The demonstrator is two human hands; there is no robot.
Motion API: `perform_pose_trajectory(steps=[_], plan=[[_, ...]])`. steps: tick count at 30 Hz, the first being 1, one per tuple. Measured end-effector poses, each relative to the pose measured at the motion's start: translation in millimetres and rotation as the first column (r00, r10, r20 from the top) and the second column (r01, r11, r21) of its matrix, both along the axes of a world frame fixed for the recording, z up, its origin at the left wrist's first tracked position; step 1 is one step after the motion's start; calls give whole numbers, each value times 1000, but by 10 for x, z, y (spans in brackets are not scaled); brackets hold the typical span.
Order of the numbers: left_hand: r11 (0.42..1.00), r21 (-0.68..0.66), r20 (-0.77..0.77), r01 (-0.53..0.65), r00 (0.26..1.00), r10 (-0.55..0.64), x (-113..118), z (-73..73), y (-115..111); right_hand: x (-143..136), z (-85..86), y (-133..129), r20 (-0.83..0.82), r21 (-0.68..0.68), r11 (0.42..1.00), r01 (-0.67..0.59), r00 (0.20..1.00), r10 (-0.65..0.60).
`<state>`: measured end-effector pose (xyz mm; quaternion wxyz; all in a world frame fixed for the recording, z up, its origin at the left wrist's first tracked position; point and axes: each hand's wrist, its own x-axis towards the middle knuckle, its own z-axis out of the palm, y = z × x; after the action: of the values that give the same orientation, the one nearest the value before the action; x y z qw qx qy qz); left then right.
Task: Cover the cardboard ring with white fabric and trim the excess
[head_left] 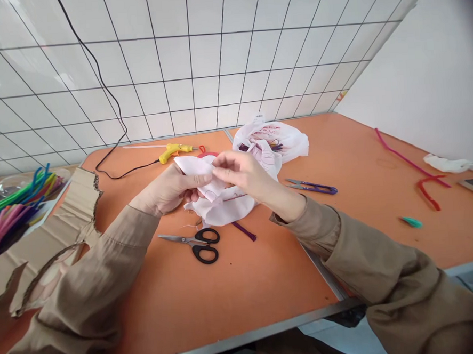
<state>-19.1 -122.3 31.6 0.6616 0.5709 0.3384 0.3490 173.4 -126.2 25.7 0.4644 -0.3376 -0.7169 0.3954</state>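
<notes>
A piece of white cloth [226, 212] with thin printed or stitched lines is bunched above the middle of the table. My left hand [169, 187] is closed on its upper part, thumb on top and fingers underneath. Against that folded part, the thumb and fingers of my right hand [242, 171] are pinched together; what lies between them is too small to make out. Behind the cloth shows part of a red ring [208, 154], mostly hidden. Black-handled scissors [194, 244] lie nearer me, and a purple thread bundle [244, 231] sticks out from under the cloth.
A yellow glue gun [174, 152] with a black cord lies at the back. Beyond my right hand is a white plastic bag [286, 139], with purple thread snips [312, 186] nearby. Torn cardboard [72, 208] and pipe cleaners [18, 209] fill the left; a red pipe cleaner [426, 193] lies right.
</notes>
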Motion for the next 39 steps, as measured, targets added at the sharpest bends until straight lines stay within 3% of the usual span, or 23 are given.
perform_pose_trajectory(steps=[2, 3, 5, 7, 9, 10, 12, 18, 25, 31, 35, 39], plan=[[999, -1, 8, -51, 999, 51, 16, 21, -11, -1, 71, -102, -79, 191, 969, 159, 986, -146], [996, -12, 12, -84, 996, 84, 17, 26, -11, -8, 104, -176, -66, 253, 956, 149, 988, -137], [987, -41, 5, -157, 988, 157, 13, 17, 2, -46, 131, -348, 130, 298, 950, -91, 990, 54], [976, -71, -28, -208, 978, 207, 10, -17, 24, -116, 74, -522, 505, 241, 886, -395, 831, 233], [968, -104, -63, -227, 973, 221, 19, -64, 41, -201, -59, -661, 792, 267, 799, -539, 595, 136], [964, -122, -68, -235, 971, 228, 31, -89, 45, -241, -138, -712, 855, 301, 760, -576, 515, 52], [956, -154, -49, -251, 968, 246, 63, -136, 42, -301, -283, -777, 896, 350, 710, -611, 439, -64], [941, -168, 96, -293, 946, 311, 163, -232, -3, -336, -439, -797, 870, 456, 722, -520, 431, -238], [905, -214, 186, -367, 895, 406, 253, -237, -78, -322, -366, -811, 909, 373, 746, -552, 380, -173], [833, -244, 253, -496, 797, 549, 262, -314, -196, -294, -274, -874, 902, 415, 709, -570, 359, -240], [778, -267, 300, -569, 718, 628, 206, -368, -306, -233, -244, -822, 920, 293, 729, -618, 390, -39], [807, -253, 327, -534, 738, 591, 141, -395, -423, -113, -249, -745, 890, 175, 720, -671, 421, 176]])
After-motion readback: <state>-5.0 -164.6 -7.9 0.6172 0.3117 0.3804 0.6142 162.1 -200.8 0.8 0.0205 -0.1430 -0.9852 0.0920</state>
